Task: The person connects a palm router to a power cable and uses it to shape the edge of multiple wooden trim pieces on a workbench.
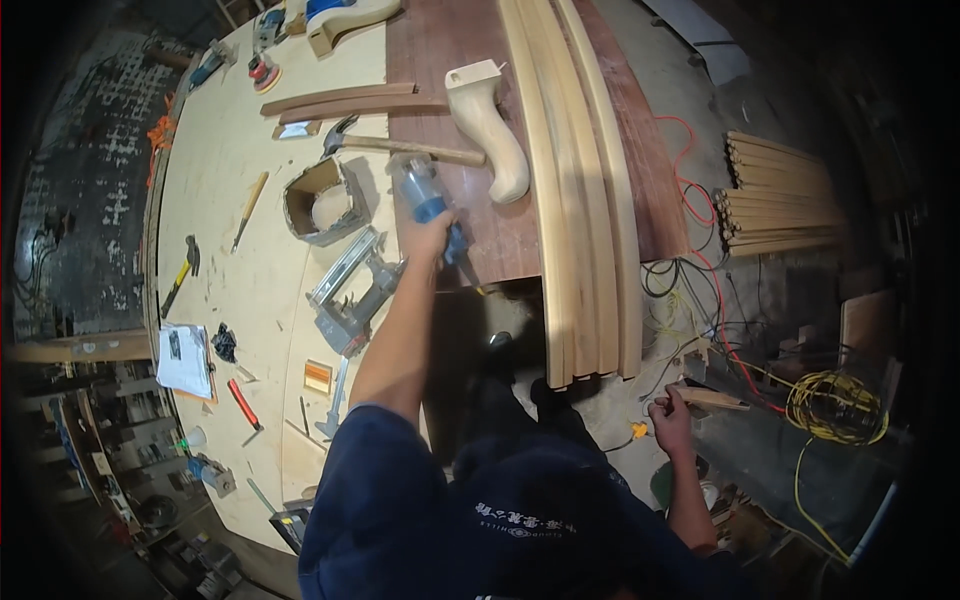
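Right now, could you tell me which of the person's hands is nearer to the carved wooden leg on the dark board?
The left. The left hand grips a clear and blue bottle just left of the wooden leg. The right hand hangs low beside the bench, holding a small wood piece, far below it.

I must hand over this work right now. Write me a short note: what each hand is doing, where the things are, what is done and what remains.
Left hand: closed around the clear plastic bottle with blue cap, on the workbench by the dark brown plywood sheet.
Right hand: low beside the bench, holding a short pale wooden piece.
Nearby: wooden-handled claw hammer, pale carved wooden leg, long curved pale wooden strips, grey metal nail gun.
Done: not visible.
Left: bottle and wooden piece both in hand, not set down.
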A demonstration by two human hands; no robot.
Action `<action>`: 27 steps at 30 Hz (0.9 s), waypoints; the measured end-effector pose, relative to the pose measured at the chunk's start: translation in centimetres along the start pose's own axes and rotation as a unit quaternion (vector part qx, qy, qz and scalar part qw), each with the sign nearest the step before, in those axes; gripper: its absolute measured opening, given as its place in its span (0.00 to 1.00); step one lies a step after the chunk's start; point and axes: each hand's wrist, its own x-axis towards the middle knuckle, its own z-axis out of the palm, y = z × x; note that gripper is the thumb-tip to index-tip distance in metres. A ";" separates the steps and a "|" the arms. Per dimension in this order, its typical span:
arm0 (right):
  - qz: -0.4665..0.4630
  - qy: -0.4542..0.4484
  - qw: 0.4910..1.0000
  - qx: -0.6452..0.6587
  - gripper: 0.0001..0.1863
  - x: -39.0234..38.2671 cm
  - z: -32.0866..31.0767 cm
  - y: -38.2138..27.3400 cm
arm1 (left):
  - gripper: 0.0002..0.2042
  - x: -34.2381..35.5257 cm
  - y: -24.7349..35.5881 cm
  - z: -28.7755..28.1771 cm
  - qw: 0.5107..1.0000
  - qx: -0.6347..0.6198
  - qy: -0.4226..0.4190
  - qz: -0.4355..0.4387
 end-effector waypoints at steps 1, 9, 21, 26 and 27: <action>-0.017 0.004 1.000 0.013 0.34 -0.5 0.1 0.2 | 0.16 -0.9 -0.8 -0.1 0.999 -0.036 -0.018 0.028; -0.124 -0.123 0.965 0.196 0.39 -1.2 5.4 -15.4 | 0.22 -21.6 1.2 -0.4 0.968 0.131 -0.160 0.141; -0.150 0.063 0.880 0.447 0.21 -4.1 3.7 -9.5 | 0.32 -40.0 -7.1 9.9 0.826 0.216 -0.407 0.324; -0.047 0.181 0.843 0.504 0.23 -5.9 -2.0 -5.8 | 0.35 -45.0 -6.9 14.8 0.765 0.262 -0.494 0.319; -0.043 0.204 0.838 0.504 0.23 -6.1 -3.1 -5.4 | 0.36 -46.2 -6.7 15.7 0.766 0.264 -0.483 0.333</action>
